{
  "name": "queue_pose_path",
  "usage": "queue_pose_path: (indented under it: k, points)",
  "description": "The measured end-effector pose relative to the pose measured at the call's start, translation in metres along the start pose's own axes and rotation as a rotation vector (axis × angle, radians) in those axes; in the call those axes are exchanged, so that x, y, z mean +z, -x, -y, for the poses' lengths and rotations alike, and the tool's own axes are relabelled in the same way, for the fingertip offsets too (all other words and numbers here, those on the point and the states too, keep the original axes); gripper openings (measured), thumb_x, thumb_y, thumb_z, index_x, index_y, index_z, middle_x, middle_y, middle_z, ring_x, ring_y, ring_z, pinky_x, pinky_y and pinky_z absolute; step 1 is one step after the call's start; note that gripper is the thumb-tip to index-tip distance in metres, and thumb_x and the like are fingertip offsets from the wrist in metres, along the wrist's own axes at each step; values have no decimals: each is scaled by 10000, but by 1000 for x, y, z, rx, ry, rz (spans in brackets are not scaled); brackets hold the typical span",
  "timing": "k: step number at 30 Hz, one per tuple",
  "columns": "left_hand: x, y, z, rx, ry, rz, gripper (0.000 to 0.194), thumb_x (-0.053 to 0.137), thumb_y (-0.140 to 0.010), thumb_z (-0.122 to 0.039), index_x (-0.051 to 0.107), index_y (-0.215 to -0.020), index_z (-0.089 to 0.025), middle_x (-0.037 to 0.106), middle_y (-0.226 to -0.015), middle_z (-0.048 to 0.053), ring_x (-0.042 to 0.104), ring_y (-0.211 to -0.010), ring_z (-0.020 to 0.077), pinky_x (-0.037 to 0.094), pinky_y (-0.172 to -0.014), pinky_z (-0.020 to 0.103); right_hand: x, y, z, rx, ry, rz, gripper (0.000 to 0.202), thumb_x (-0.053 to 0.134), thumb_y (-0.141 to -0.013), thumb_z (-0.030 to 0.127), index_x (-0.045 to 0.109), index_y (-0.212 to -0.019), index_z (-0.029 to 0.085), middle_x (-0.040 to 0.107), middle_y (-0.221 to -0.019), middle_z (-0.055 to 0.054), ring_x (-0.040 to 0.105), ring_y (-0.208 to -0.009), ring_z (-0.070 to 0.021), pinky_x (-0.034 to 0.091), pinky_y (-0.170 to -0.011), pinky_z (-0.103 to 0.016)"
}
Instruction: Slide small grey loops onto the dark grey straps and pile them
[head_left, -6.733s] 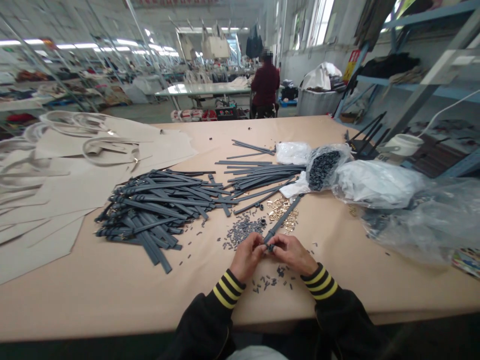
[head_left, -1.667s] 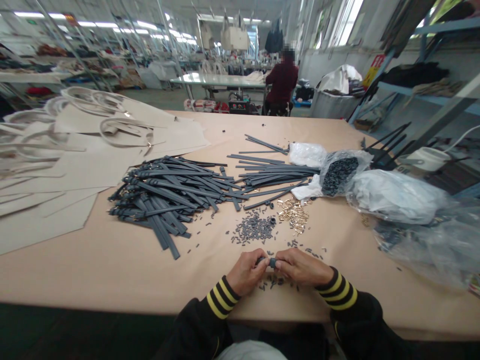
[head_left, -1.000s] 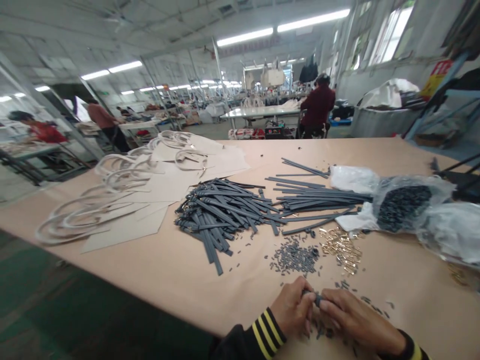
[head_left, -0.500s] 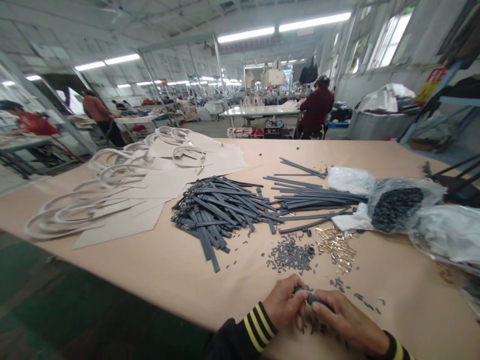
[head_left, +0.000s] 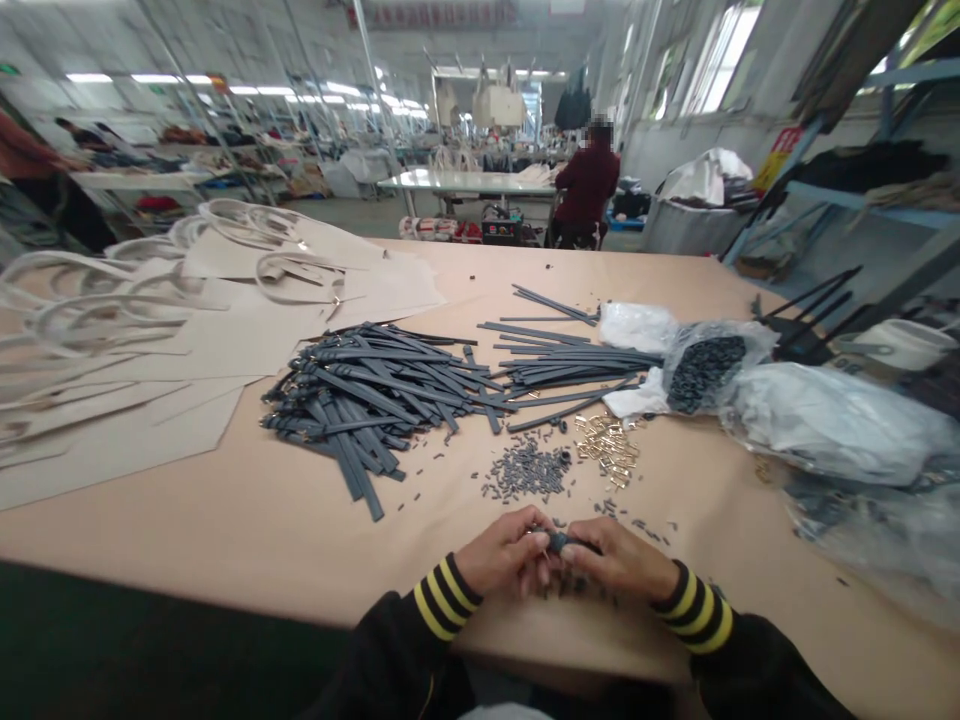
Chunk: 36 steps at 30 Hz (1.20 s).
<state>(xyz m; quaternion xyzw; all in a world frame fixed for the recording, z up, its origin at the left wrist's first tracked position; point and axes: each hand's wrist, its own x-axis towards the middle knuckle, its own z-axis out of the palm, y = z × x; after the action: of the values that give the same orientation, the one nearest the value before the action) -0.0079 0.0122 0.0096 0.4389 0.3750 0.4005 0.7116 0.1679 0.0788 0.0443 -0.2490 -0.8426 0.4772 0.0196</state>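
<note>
Near the table's front edge, my left hand [head_left: 504, 552] pinches one end of a dark grey strap [head_left: 559, 541]. My right hand [head_left: 624, 558] has its fingers closed on the same strap, just to the right. Most of the strap is hidden by my fingers. Beyond my hands lie a heap of small dark grey loops [head_left: 529, 468] and a pile of gold metal fittings [head_left: 609, 447]. A large pile of dark grey straps [head_left: 367, 390] is to the left, and flatter loose strips [head_left: 577, 370] lie farther back.
Beige panels with handles [head_left: 217, 325] cover the table's left side. On the right are a clear bag of dark pieces [head_left: 705, 372] and white plastic bags [head_left: 832, 420]. A person [head_left: 589, 190] in dark red is beyond the table [head_left: 300, 560].
The view has turned right and tilted down, so the table's contents appear farther left. My hands still hold the strap between them, and more of both sleeves shows.
</note>
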Motion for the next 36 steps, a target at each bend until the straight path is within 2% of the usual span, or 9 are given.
queue_pose_path:
  k: [4,10,16,20,23,26,29,32,36]
  points:
    - [4,1,0,2,-279,-119,195,439,-796,-336,462,-810,-144,509,-534,-32,459,-410,69,359,-392,173,1,-1,-1,27,87,-31,227,412,-800,228,478,-602,138,442,-532,40,401,-496,-69,293,-472,-173]
    - [17,2,-3,182,-788,-390,99,439,-782,-252,495,-754,-175,520,-580,-4,500,-544,120,375,-544,233,2,-2,-2,39,166,-100,237,436,-779,225,432,-554,147,356,-500,60,337,-475,-60,241,-465,-190]
    - [15,6,-9,-7,-118,47,224,439,-800,-365,442,-814,-141,530,-574,-15,436,-356,49,315,-356,158,-12,7,-2,41,-96,114,287,463,-782,338,519,-603,121,403,-504,55,343,-453,-48,264,-427,-158]
    - [14,7,-10,-25,-216,58,153,445,-808,-291,459,-815,-139,526,-591,-27,434,-362,27,322,-358,135,-11,7,4,48,52,161,268,476,-758,279,533,-553,116,371,-446,60,316,-415,-46,232,-402,-162]
    - [13,7,-7,7,-293,49,89,442,-807,-245,424,-825,-159,523,-572,-48,444,-360,29,324,-355,129,-8,6,12,19,159,137,223,441,-775,238,607,-683,120,499,-528,27,404,-454,-66,296,-452,-171]
    - [14,4,0,9,-174,88,141,457,-803,-268,350,-834,-182,533,-575,-56,476,-354,43,345,-347,131,-7,4,19,-38,137,175,219,414,-790,200,618,-835,133,605,-696,-17,512,-571,-99,369,-553,-183]
    - [10,-1,5,-8,-24,106,224,486,-787,-336,329,-840,-184,560,-577,-40,515,-365,68,384,-352,153,-9,-2,21,-42,74,226,232,380,-815,198,601,-847,138,601,-670,-4,520,-556,-92,377,-548,-176]
    - [-14,2,-17,33,-54,-58,258,539,-750,-354,377,-815,-164,594,-564,-5,553,-415,94,409,-387,173,-18,-6,17,32,147,75,211,427,-811,272,578,-759,135,561,-599,11,485,-520,-89,341,-498,-179]
    - [-91,31,-86,240,-105,-560,229,601,-702,-266,467,-837,-141,588,-537,-4,539,-435,101,426,-416,200,-41,-7,5,78,99,-168,233,453,-813,353,544,-798,139,564,-648,5,504,-564,-98,355,-516,-192]
